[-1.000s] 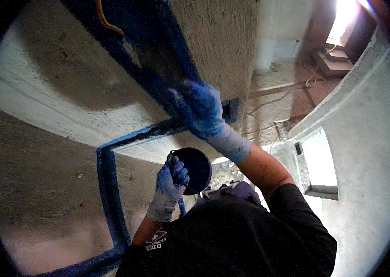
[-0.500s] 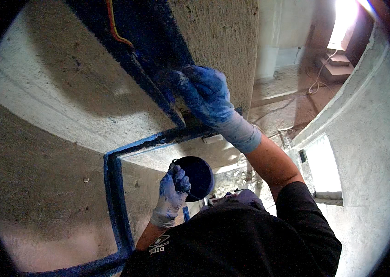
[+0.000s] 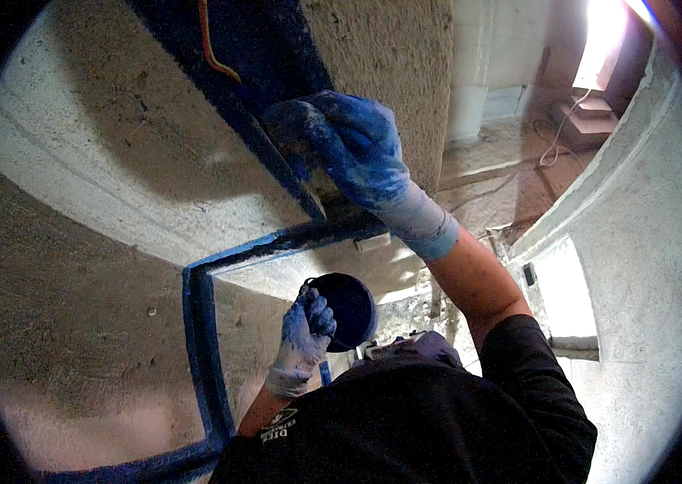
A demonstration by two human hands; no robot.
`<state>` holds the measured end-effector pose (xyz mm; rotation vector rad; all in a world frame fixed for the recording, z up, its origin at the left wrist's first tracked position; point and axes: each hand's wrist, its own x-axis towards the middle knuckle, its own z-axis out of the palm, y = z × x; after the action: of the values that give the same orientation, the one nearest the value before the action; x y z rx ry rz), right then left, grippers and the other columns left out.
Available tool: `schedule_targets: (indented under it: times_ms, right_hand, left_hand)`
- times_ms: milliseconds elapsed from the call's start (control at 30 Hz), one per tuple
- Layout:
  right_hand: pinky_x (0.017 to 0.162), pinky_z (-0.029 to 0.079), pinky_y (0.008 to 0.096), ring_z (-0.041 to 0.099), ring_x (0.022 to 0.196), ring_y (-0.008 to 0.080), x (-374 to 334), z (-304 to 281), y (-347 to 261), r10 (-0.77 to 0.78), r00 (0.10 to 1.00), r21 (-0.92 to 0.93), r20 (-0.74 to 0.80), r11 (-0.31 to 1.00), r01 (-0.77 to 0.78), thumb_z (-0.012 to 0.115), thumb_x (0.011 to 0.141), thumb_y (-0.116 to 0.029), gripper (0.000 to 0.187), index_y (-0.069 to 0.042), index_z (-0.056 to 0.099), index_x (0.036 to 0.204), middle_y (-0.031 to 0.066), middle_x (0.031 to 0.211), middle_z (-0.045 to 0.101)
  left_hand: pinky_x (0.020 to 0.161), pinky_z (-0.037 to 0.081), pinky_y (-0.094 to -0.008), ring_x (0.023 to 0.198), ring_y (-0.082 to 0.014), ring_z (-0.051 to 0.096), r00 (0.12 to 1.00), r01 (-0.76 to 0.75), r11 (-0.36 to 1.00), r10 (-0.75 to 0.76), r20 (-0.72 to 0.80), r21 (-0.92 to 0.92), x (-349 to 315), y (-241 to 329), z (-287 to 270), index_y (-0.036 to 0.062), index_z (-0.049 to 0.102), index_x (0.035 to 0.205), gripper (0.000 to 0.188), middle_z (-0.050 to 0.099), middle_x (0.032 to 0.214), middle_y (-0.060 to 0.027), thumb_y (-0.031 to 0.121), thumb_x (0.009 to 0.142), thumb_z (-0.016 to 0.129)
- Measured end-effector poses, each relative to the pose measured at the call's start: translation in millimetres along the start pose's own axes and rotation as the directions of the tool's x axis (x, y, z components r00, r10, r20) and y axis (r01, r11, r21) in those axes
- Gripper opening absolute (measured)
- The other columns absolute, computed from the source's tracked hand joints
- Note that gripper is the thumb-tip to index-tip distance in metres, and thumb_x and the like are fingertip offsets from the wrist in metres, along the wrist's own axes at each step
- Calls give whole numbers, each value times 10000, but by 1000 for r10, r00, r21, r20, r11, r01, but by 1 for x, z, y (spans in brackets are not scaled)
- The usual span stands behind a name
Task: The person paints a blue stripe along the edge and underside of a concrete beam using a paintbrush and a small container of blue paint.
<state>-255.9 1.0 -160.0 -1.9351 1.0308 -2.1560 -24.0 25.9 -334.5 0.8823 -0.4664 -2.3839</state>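
Your left hand [image 3: 307,327] grips the dark bucket [image 3: 351,313]; your right hand [image 3: 345,145] curls by the blue band [image 3: 272,48], whether holding something I cannot tell.

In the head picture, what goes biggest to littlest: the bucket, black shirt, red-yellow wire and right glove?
Black shirt (nearness to the camera may help)
Right glove
Bucket
Red-yellow wire, very thin

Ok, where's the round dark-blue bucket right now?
In the head view, the round dark-blue bucket is just below centre, held at its left side by the left hand in a blue-stained whitish glove, above the black fabric shirt.
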Motion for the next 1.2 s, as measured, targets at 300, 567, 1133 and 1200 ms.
schedule_targets:
  times_ms: [300,567,1133,1200]
  right_hand:
    - [563,481,389,606,663,318,-24,1,3,-186,982,-242,-34,955,173,685,754,-173,130,-63,634,800,111,754,634]
    - [601,493,378,615,686,307,-19,17,-5,-199,965,-324,-173,936,135,680,760,-193,131,-75,623,764,113,756,637]
    - [620,493,362,623,695,293,-74,15,16,20,966,-125,-257,991,-54,663,770,-110,71,-61,641,816,118,777,647]
    - [626,493,359,625,705,296,-62,19,19,-158,957,-205,-244,973,108,662,774,-115,78,-52,640,814,123,780,647]
  left_hand:
    - [422,223,-231,437,-89,248,956,-63,995,83,-281,79,-5,-6,16,166,489,712,285,269,533,54,314,946,418]
    - [422,224,-238,439,-88,254,947,-43,993,75,-313,109,-4,-4,20,169,488,704,291,275,532,56,309,948,412]
    - [428,233,-243,451,-96,268,986,-23,1000,26,-167,18,3,-8,-16,152,486,730,244,282,544,44,284,932,448]
    - [431,229,-245,450,-97,261,999,18,998,-15,39,-62,-1,-3,-1,149,480,729,245,278,544,44,271,938,437]
